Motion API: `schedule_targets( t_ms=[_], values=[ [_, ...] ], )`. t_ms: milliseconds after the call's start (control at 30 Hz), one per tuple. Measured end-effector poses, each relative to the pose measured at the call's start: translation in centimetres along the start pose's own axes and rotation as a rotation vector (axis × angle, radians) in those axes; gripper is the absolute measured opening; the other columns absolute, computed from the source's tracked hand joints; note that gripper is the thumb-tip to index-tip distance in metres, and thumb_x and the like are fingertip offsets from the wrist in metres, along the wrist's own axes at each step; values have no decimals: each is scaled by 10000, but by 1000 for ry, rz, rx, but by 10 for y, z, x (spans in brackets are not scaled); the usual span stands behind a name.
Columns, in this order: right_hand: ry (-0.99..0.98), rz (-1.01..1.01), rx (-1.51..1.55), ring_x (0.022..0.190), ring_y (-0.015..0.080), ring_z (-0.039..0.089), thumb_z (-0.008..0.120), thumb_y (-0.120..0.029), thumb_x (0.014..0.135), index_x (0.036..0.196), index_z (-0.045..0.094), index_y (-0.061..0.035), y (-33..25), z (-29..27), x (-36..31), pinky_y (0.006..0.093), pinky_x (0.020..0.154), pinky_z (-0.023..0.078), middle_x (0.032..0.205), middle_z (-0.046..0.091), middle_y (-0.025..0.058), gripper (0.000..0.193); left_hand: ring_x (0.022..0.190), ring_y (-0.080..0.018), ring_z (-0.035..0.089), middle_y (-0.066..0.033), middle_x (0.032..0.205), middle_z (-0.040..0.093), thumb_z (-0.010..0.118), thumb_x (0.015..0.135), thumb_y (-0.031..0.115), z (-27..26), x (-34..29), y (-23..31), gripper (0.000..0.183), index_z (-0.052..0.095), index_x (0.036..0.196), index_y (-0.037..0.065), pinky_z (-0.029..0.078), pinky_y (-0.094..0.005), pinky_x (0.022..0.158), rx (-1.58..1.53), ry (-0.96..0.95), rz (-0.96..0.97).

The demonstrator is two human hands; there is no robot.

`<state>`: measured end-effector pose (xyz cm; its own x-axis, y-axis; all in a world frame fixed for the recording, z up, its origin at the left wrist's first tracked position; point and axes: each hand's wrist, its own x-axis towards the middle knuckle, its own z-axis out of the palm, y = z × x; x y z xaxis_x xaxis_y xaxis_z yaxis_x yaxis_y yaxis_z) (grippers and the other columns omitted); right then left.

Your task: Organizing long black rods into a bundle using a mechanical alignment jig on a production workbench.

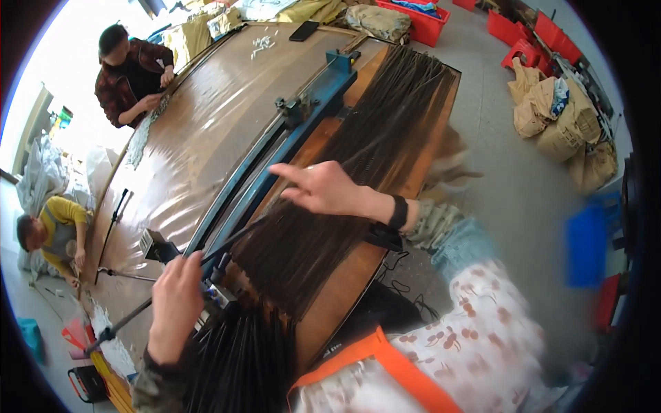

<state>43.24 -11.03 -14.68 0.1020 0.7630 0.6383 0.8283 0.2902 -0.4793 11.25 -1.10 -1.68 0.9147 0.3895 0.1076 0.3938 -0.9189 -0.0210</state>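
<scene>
My left hand (177, 296) is closed around a long, thin black rod (246, 231), which slants from a jointed fitting at the lower left up to my right hand. My right hand (323, 187), with a dark band at its wrist, has its index finger stretched out. Its other fingers are curled at the rod, though their grip is partly hidden. Beneath it lies a wide layer of thin dark rods (296, 258). A blue metal rail device (258, 189) runs alongside. More black rods (237, 361) stand bunched close to my left forearm.
A large table (227, 89) under clear plastic sheeting holds a phone (303, 31) and small white pieces (261, 45). One person (131, 76) works at its far left edge, another in yellow (58, 230) nearer. Red bins (425, 20), brown sacks (554, 113) and a blue container (585, 244) are around.
</scene>
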Motion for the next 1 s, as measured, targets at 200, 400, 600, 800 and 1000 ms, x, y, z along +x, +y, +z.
schedule_targets(
  t_ms=[200,400,600,800,1000],
  values=[
    [-99,210,-131,789,305,697,726,-318,868,1314,619,-186,113,-36,10,379,673,563,867,707,121,477,783,-366,636,-158,864,620,628,918,96,15,57,-15,284,597,1195,47,513,-457,670,-5,85,-29],
    [-27,-24,-164,712,298,701,735,-351,854,1212,688,-183,140,-60,13,391,633,559,790,698,140,398,752,-363,635,-148,817,599,624,924,110,41,88,4,322,583,1242,84,511,-459,656,-139,57,69],
    [198,-125,-332,672,272,687,784,-234,814,944,747,-129,144,-92,18,367,585,535,749,695,96,171,809,-406,645,-203,932,646,567,936,44,49,101,23,326,581,1263,46,525,-478,701,-160,-42,81],
    [342,-277,-423,589,246,611,781,-106,783,914,721,-104,134,-99,13,364,523,497,660,612,48,144,851,-372,632,-163,887,604,591,939,84,56,92,14,401,519,1333,61,520,-467,706,-148,-77,64],
    [537,-257,-378,611,242,591,776,-65,753,1011,698,-105,131,-87,4,361,524,484,717,597,49,272,759,-401,630,-168,830,603,600,945,120,59,96,11,384,555,1326,108,510,-490,652,-168,-77,12]
  ],
)
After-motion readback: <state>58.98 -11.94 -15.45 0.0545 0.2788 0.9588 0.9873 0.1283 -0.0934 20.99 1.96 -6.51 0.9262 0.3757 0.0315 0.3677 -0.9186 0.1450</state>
